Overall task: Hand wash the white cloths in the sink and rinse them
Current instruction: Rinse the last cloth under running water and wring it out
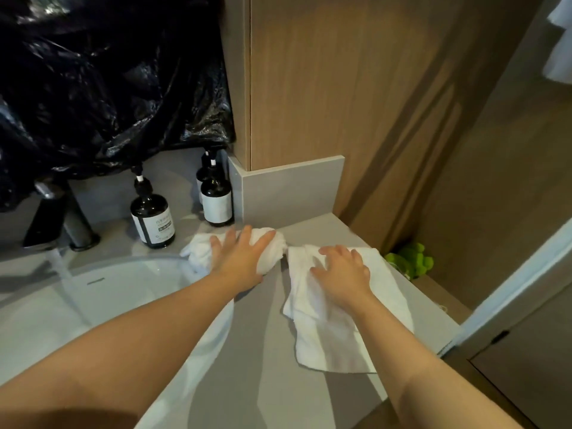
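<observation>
Pressing bunched cloth mid-frame by sink with left hand, fingers spread, right hand likewise on flat cloth beside it; I judge both soft, limp, light, so grab handfuls.

Both hands flat, fingers spread

Grey counter: bunched white cloth, flat white cloth, dark pump bottles.
</observation>
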### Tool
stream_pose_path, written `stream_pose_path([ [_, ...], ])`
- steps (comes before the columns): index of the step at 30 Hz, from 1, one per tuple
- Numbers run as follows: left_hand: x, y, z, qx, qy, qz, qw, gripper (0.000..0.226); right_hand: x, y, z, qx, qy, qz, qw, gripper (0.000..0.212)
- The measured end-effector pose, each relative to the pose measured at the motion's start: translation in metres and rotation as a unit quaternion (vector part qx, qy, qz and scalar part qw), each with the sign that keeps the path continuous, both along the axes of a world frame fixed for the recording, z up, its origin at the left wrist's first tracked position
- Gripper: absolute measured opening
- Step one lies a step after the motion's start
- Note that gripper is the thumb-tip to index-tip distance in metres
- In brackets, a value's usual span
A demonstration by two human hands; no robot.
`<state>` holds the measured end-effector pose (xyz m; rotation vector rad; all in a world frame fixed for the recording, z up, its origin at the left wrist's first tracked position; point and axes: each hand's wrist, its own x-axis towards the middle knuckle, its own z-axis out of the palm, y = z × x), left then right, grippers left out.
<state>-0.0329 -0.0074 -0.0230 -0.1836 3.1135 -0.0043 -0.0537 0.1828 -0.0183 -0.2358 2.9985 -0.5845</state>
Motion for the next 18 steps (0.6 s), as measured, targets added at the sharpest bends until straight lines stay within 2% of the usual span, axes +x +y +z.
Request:
stream_pose_path([
  [4, 0.004, -0.014, -0.001, 0.023, 0.066, 0.002, 0.998, 0.074, 0.005, -0.030, -0.002, -0.013, 0.011, 0.045, 0.999, 0.048],
  [8, 0.024, -0.030, 0.000, 0.115, 0.093, 0.016, 0.989, 0.077, 0.014, -0.063, -0.001, -0.118, 0.014, 0.086, 0.989, 0.063],
  [10, 0.043, -0.045, 0.000, 0.183, 0.099, 0.031, 0.978, 0.079, 0.022, -0.080, 0.003, -0.251, -0.044, 0.105, 0.961, 0.067],
  [12, 0.065, -0.062, -0.004, 0.274, 0.115, 0.053, 0.953, 0.080, 0.032, -0.102, 0.006, -0.351, -0.124, 0.133, 0.919, 0.061],
  [14, 0.086, -0.080, -0.012, 0.313, 0.126, 0.085, 0.938, 0.081, 0.039, -0.127, 0.002, -0.367, -0.154, 0.158, 0.904, 0.056],
  [18, 0.122, -0.119, -0.032, 0.287, 0.131, 0.174, 0.933, 0.080, 0.057, -0.180, -0.016, -0.365, -0.217, 0.197, 0.884, 0.059],
])
